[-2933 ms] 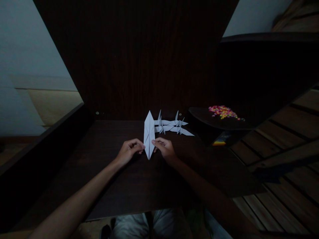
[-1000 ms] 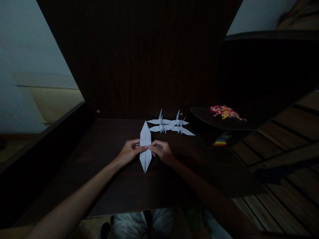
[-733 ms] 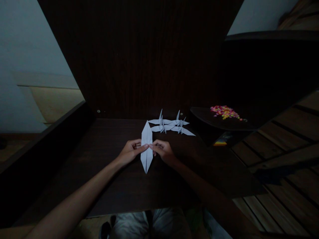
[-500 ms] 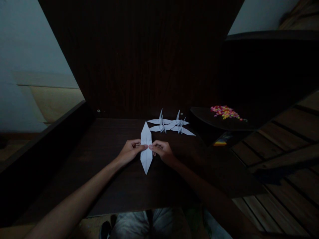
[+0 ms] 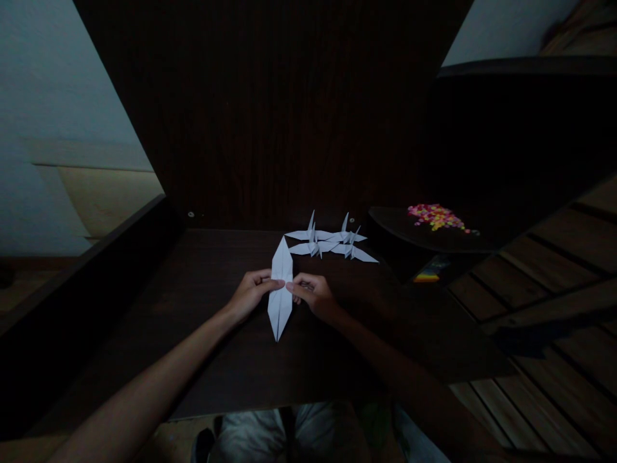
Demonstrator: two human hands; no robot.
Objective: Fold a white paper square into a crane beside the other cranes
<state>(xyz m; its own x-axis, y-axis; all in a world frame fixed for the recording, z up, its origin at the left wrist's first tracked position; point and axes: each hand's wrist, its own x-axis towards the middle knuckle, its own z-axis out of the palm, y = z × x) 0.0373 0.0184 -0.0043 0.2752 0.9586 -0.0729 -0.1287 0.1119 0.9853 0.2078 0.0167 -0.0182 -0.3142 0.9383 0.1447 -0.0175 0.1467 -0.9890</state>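
Observation:
A folded white sheet of origami paper (image 5: 280, 315), long and pointed at both ends with a crease down its middle, is held between my hands over the dark desk. My left hand (image 5: 251, 290) pinches its left edge, thumb on top and fingers beneath. On the right edge, my right hand (image 5: 314, 294) grips it the same way, the two thumb tips close together near the centre. Just beyond, several white paper cranes (image 5: 314, 248) stand in a cluster at the back, their wings spread and overlapping.
The dark wooden desk (image 5: 202, 379) has a raised side panel (image 5: 96, 289) on the left and a tall back panel (image 5: 289, 116). A rounded shelf (image 5: 395, 225) at the right bears a heap of small colourful pieces (image 5: 436, 217). A yellow-edged item (image 5: 427, 278) lies below it.
The folded paper has turned slightly, its near point shifting left and toward me. Both hands keep their pinch almost in place. The cranes have not moved.

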